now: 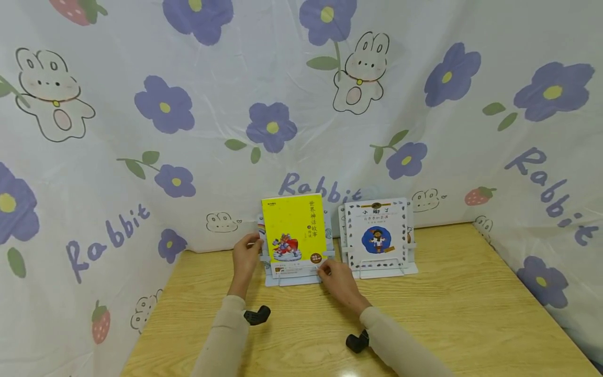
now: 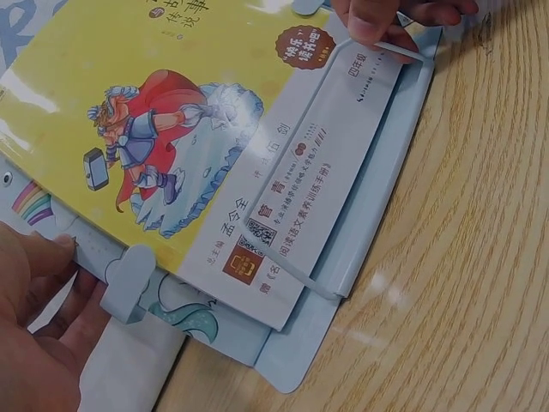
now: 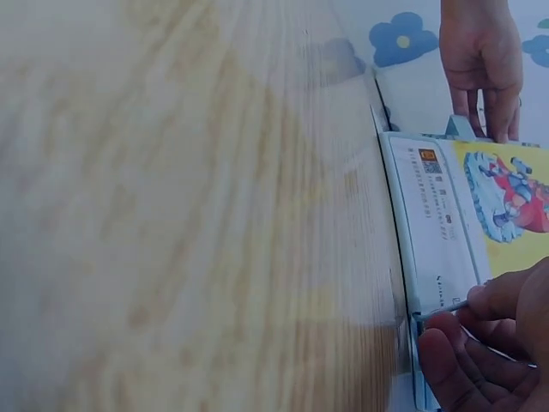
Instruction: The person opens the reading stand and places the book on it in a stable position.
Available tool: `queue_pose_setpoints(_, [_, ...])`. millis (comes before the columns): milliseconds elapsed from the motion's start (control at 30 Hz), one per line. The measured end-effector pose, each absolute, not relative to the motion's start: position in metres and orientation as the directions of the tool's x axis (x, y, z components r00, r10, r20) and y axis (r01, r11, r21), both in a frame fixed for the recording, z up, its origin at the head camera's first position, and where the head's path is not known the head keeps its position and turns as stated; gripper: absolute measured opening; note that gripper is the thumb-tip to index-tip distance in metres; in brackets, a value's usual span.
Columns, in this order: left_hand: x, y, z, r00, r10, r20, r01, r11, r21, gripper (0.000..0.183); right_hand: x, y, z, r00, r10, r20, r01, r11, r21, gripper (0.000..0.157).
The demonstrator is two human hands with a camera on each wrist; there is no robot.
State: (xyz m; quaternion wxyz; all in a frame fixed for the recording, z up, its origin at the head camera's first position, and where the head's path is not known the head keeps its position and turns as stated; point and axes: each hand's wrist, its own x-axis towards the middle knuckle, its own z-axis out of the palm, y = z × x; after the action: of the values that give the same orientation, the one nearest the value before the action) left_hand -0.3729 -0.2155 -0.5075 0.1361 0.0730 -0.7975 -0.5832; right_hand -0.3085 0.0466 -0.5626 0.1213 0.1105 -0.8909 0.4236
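Observation:
A yellow book (image 1: pixel 294 222) leans on a light-blue book stand (image 2: pixel 296 365), its cover facing me. My left hand (image 1: pixel 246 262) grips the stand's left edge, with the thumb (image 2: pixel 47 249) in front and the fingers partly behind it. At the lower right corner of the book, my right hand (image 1: pixel 340 283) pinches the stand's wire page holder (image 2: pixel 296 269) between thumb and fingers. The wire crosses the white strip at the bottom of the cover. A side clip (image 2: pixel 130 279) sits beside the book near my left hand.
To the right stands a second book (image 1: pixel 377 230) with a white cover, on a similar stand (image 1: pixel 410 268). Both stand on a wooden table (image 1: pixel 452 314) close to a printed cloth (image 1: pixel 216 157) behind. Black devices (image 1: pixel 257 315) are worn at both wrists.

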Motion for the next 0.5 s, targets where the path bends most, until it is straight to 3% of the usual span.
queue_pose_setpoints(500, [-0.3713, -0.2161, -0.5055, -0.954, -0.270, 0.129, 0.044, 0.299, 0.953, 0.029, -0.3125, 0.0413, -0.5573, -0.951, -0.047, 0.307, -0.257, 0.676, -0.691, 0.015])
